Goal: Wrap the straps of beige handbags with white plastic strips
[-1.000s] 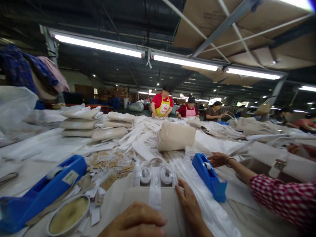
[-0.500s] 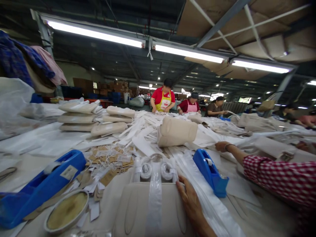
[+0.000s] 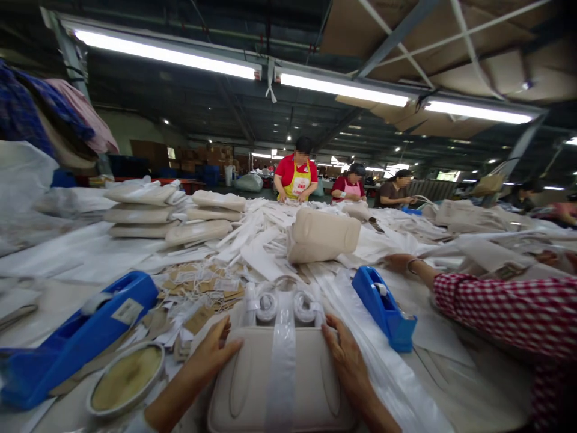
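A beige handbag point(image 3: 252, 373) lies in front of me, with a clear wrapped strip point(image 3: 283, 349) down its middle. Two plastic-wrapped handle coils point(image 3: 267, 307) show above its top edge. My left hand point(image 3: 214, 355) is at the bag's upper left corner, thumb over the edge and fingers bent beside it. On the opposite side my right hand point(image 3: 345, 355) grips the upper right edge. Both hands' undersides are hidden. Clear plastic sleeves point(image 3: 374, 349) lie just right of the bag.
Blue tape dispensers stand at left point(image 3: 85, 337) and right point(image 3: 385, 310). A round tin point(image 3: 128, 377) and tags point(image 3: 202, 288) lie at left. Wrapped bags point(image 3: 139, 213) are stacked farther back. A co-worker's checked sleeve point(image 3: 500, 307) reaches in from the right; other people stand across the table.
My left hand has come into view and onto the bag's left corner. My right hand stays at the right edge. The co-worker's arm at right has shifted slightly left.
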{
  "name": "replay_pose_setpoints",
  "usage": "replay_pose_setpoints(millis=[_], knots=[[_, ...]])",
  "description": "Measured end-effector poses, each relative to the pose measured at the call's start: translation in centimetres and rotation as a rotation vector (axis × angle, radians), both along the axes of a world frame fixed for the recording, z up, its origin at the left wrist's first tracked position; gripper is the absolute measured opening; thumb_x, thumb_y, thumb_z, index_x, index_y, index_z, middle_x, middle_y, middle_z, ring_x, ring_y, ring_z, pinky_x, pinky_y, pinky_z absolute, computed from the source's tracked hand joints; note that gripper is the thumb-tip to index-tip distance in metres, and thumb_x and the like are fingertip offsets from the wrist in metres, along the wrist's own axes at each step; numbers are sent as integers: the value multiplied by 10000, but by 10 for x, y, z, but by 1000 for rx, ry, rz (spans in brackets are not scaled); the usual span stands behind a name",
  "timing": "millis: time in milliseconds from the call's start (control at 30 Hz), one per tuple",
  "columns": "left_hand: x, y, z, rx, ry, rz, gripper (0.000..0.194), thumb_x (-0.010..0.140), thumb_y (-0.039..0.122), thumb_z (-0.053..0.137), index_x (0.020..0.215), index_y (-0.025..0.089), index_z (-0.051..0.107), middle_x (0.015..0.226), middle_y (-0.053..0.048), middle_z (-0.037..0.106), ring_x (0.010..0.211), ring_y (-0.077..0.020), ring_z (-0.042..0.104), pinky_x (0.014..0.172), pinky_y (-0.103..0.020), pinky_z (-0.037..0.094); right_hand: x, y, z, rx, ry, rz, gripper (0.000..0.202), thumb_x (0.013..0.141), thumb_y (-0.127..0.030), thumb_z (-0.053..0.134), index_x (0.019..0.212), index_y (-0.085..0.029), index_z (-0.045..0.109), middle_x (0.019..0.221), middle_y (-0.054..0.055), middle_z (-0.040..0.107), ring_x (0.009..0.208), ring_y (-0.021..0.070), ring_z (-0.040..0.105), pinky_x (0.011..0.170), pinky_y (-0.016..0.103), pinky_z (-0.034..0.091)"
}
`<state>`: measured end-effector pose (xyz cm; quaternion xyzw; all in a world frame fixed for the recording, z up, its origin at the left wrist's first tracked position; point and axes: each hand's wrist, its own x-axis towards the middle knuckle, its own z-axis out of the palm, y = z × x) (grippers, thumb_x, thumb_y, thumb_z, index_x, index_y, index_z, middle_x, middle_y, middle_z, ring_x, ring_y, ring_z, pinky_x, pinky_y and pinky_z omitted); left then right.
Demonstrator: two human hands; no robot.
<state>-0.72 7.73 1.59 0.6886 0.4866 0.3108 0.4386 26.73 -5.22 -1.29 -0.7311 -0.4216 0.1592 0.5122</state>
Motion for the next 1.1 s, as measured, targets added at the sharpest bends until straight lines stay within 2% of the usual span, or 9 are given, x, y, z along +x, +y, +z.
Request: replay_pose_setpoints(millis=[100,267,433,567,700,867,1000,1100], knots=[[11,-1,-2,-165,-72,-35,890,633,597,625,1331,68,472,1412,-204,497,1326,-338,456,1127,-434,346,1,0,0,3,21,9,513,872,-571,458,1210,-208,591,1261,93,630,1228,295,529,1092,447,348],[17,-16,6,-178,-142,0,805,709,518,594,1364,75,444,1465,-174,448,1378,-324,383,1163,-414,276,4,0,1,-40,53,25,547,845,-607,473,1204,-215,604,1257,90,640,1235,315,523,1089,463,347],[15,-26,6,-248,-233,0,768,731,430,605,1388,76,421,1495,-157,410,1373,-292,397,1150,-368,306,8,-2,2,-58,45,84,588,847,-636,443,1235,-218,587,1301,82,618,1285,315,483,1111,466,323],[8,-34,0,-277,-271,-12,778,719,416,615,1406,114,411,1465,-130,456,1332,-294,451,1103,-363,381,10,-5,1,-80,54,126,632,850,-647,431,1296,-214,549,1346,91,587,1314,316,457,1109,465,335],[-1,-47,-1,-271,-281,-2,802,713,423,625,1422,133,388,1477,-118,444,1353,-295,423,1106,-364,379,7,-8,1,-103,59,142,635,839,-652,438,1284,-216,561,1381,89,560,1327,316,444,1105,467,347],[-14,-62,1,-286,-282,28,811,731,481,623,1431,148,382,1520,-116,384,1382,-306,382,1112,-386,367,-5,-10,5,-80,52,149,589,852,-606,450,1274,-214,578,1328,100,603,1289,318,491,1083,482,376],[-20,-58,-10,-266,-234,22,818,737,509,626,1434,160,380,1495,-127,415,1374,-314,388,1114,-411,360,-8,-12,7,-62,60,146,563,853,-597,455,1247,-222,602,1312,94,615,1275,316,507,1066,479,397],[-20,-38,-9,-124,-133,75,804,746,472,611,1426,118,367,1477,-176,397,1330,-324,429,1098,-454,367,0,-9,6,-75,76,173,554,835,-605,477,1207,-223,630,1289,90,630,1263,312,516,1074,473,386]])
